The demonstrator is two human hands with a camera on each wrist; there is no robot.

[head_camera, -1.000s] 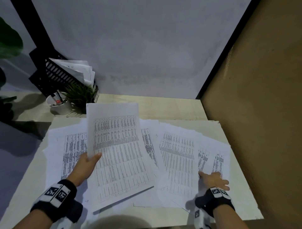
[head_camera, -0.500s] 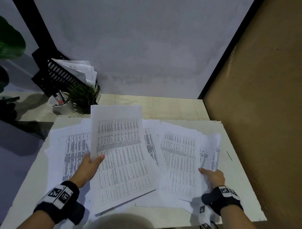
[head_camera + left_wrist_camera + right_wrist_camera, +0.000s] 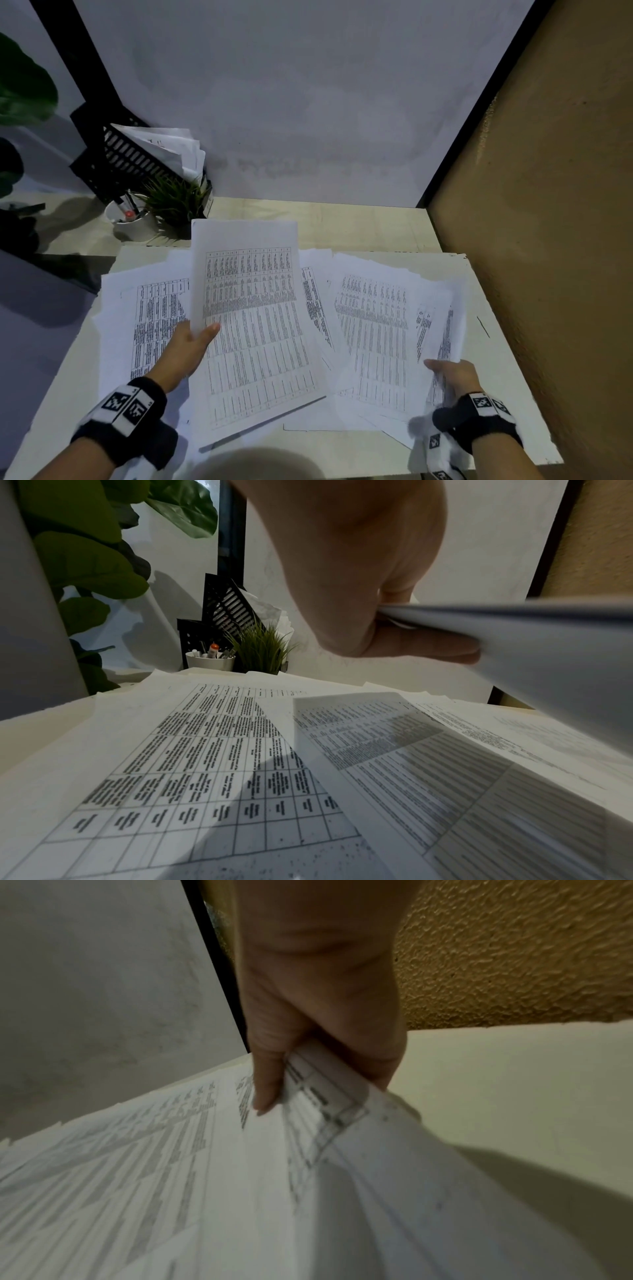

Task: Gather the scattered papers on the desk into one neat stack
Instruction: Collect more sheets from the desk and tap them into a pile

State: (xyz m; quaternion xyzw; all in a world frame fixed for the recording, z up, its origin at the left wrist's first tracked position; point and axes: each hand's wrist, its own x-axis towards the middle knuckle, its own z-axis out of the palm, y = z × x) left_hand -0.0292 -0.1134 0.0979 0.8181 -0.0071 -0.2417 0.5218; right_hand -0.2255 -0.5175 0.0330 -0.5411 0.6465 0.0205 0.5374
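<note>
**Two hands, each holding paper over a messy desk**

The left hand (image 3: 186,349) pinches a thin bunch of white printed sheets (image 3: 253,325) by its left edge. The thumb is on top and the fingers are curled under it. In the left wrist view, the bunch is lifted up off the papers below.

The right hand (image 3: 454,375) pinches the near end of a bent white sheet with printed tables (image 3: 445,329). Its far end curls up off the desk. In the right wrist view, the thumb (image 3: 265,1085) presses on the top side.

More white printed papers (image 3: 373,329) lie spread out and overlapping on the pale desk top (image 3: 507,394), between and under the two hands. They are not in one pile.

At the far left corner stand a white cup of pens (image 3: 132,221), a small green grassy plant (image 3: 174,202) and a black slotted paper holder (image 3: 130,161) with more sheets in it.
</note>
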